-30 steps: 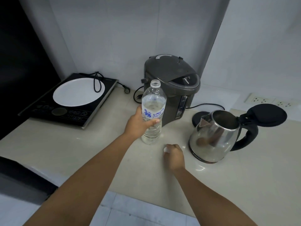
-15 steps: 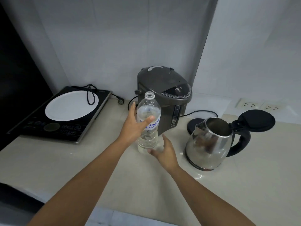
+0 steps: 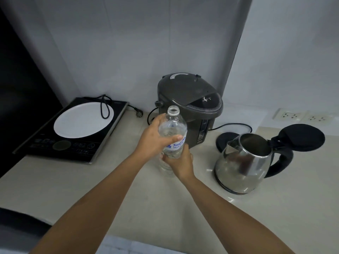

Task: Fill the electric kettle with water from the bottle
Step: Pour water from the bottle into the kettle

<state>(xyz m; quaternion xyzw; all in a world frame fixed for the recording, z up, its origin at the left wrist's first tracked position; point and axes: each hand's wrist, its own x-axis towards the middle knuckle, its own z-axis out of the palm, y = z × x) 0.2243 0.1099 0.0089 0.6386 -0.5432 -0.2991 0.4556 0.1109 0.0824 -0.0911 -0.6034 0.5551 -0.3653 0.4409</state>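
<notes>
A clear plastic water bottle (image 3: 172,125) with a white and blue label stands uncapped at the middle of the counter, partly filled. My left hand (image 3: 154,140) wraps around its upper half from the left. My right hand (image 3: 180,162) grips its lower half from the front right. The steel electric kettle (image 3: 242,162) sits to the right on the counter, its black lid (image 3: 302,137) flipped open and its black handle facing right. The kettle's round black base (image 3: 222,142) lies just behind it.
A dark grey hot-water dispenser (image 3: 189,105) stands right behind the bottle. An induction cooktop (image 3: 73,132) with a coiled cord sits at the left. Wall sockets (image 3: 289,116) are at the right rear. The beige counter's front edge (image 3: 91,233) runs below my arms.
My right hand left the counter, opened and closed on the bottle's lower half. My left hand kept its hold. The view tilted upward.
</notes>
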